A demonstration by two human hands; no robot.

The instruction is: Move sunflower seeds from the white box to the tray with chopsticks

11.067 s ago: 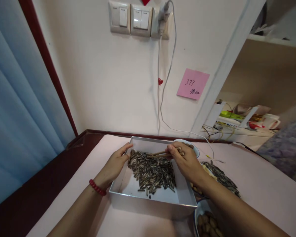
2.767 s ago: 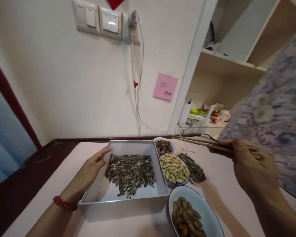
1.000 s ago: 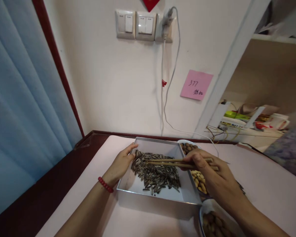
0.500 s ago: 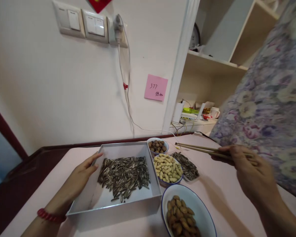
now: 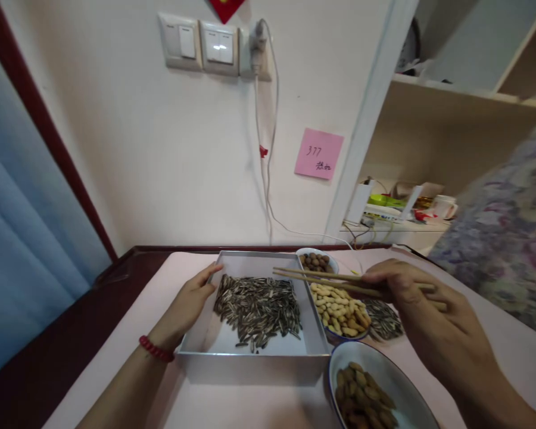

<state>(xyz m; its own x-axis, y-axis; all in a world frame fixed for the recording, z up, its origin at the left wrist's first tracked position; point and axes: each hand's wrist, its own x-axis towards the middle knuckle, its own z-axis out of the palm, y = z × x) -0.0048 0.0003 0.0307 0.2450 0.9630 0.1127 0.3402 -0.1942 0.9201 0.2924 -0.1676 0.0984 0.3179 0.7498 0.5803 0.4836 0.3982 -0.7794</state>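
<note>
A shallow white box (image 5: 315,325) on the pink table holds a heap of striped sunflower seeds (image 5: 259,308). My left hand (image 5: 187,302), with a red bead bracelet at the wrist, rests against the box's left wall, fingers curled over the rim. My right hand (image 5: 422,313) is closed on a pair of wooden chopsticks (image 5: 321,279). Their tips hover above the box's far right corner, over the seeds. I cannot tell whether a seed is pinched between the tips.
Right of the box stand a bowl of peanuts (image 5: 339,310), a small bowl of brown nuts (image 5: 316,261), a near bowl of almonds (image 5: 361,396) and a loose seed pile (image 5: 384,319). Flowered cloth (image 5: 504,250) hangs at right. A shelf with clutter (image 5: 402,205) lies behind.
My right hand has swung left with the chopsticks, from out over the table at right back to the box's far right corner. My left hand stays on the box wall.
</note>
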